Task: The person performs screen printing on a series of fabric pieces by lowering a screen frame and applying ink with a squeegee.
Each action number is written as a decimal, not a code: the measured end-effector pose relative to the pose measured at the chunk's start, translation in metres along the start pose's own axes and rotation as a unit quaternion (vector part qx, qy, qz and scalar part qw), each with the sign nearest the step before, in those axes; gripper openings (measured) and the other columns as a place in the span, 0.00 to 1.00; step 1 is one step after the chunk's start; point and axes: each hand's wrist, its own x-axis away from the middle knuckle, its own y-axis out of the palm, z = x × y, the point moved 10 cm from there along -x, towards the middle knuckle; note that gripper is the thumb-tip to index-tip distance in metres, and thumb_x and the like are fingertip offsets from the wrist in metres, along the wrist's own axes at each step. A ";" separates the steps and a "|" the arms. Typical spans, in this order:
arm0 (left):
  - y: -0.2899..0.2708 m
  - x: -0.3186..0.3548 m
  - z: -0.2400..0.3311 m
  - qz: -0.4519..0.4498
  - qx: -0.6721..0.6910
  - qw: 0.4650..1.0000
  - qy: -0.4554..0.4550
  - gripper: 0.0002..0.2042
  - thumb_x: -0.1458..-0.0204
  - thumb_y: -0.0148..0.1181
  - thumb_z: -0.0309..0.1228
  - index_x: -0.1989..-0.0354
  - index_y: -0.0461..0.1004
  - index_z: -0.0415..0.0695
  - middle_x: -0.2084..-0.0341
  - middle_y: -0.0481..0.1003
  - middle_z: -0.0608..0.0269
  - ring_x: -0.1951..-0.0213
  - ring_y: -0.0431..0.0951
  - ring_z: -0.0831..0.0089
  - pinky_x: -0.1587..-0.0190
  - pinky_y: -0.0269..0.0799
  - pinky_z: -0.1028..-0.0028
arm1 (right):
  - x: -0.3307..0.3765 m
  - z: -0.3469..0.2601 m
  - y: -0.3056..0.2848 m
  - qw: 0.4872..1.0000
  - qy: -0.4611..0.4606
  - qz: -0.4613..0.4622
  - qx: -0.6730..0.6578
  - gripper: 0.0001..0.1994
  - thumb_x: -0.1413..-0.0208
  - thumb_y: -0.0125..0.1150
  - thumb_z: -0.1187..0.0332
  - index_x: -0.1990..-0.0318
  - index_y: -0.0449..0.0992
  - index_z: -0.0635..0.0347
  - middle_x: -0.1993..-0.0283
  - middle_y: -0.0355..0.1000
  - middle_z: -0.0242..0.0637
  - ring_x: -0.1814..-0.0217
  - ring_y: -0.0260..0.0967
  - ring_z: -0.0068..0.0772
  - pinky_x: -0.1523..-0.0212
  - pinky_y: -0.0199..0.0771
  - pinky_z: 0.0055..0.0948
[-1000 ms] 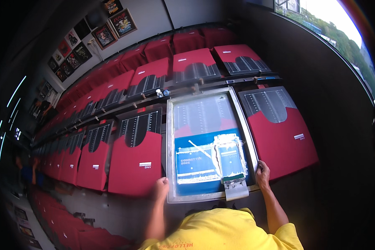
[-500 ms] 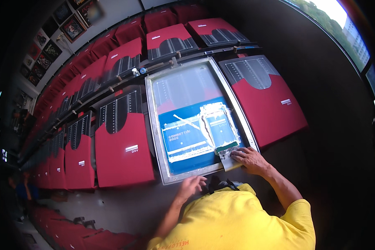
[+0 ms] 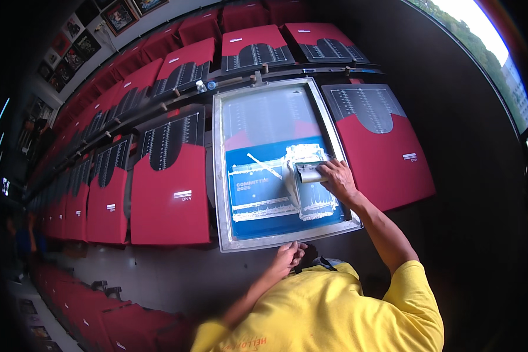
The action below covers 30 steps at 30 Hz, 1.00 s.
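Now right hand (image 3: 337, 178) grips squeegee (image 3: 302, 173) inside screen frame (image 3: 220, 176).

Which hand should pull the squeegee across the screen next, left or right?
Right, probably. The right hand already grips the squeegee on the blue mesh inside the screen frame. The left hand sits at the frame's near edge, apart from the squeegee, better placed to steady it.

A silver-framed printing screen (image 3: 278, 167) with a blue stencil panel and white artwork lies among rows of red shirts (image 3: 169, 193) printed with black panels of fine white lines and a small white mark; a white-smeared squeegee (image 3: 307, 171) crosses the blue; the sleeve (image 3: 358, 305) is yellow
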 end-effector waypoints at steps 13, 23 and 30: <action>0.023 0.008 0.005 0.043 0.038 0.995 0.079 0.17 0.31 0.42 0.40 0.52 0.68 0.36 0.73 0.69 0.67 0.80 0.63 0.83 0.81 0.55 0.85 | -0.118 0.102 0.067 0.926 0.100 -0.251 -0.265 0.25 0.66 0.71 0.62 0.54 0.83 0.60 0.65 0.80 0.44 0.65 0.78 0.39 0.64 0.77 0.32; 0.033 0.022 0.017 0.016 -0.034 0.985 0.170 0.22 0.32 0.45 0.43 0.44 0.66 0.34 0.61 0.78 0.56 0.76 0.68 0.82 0.78 0.61 0.84 | 0.057 -0.012 0.008 0.992 -0.084 -0.053 -0.079 0.15 0.54 0.64 0.67 0.57 0.76 0.56 0.60 0.72 0.38 0.55 0.70 0.39 0.54 0.68 0.36; 0.082 0.053 0.136 0.188 -0.454 0.752 0.440 0.20 0.35 0.49 0.36 0.39 0.63 0.36 0.44 0.70 0.49 0.58 0.76 0.66 0.58 0.73 0.71 | 0.064 -0.017 0.001 0.995 -0.043 -0.033 -0.081 0.07 0.53 0.57 0.73 0.64 0.74 0.57 0.62 0.70 0.37 0.55 0.67 0.38 0.54 0.64 0.37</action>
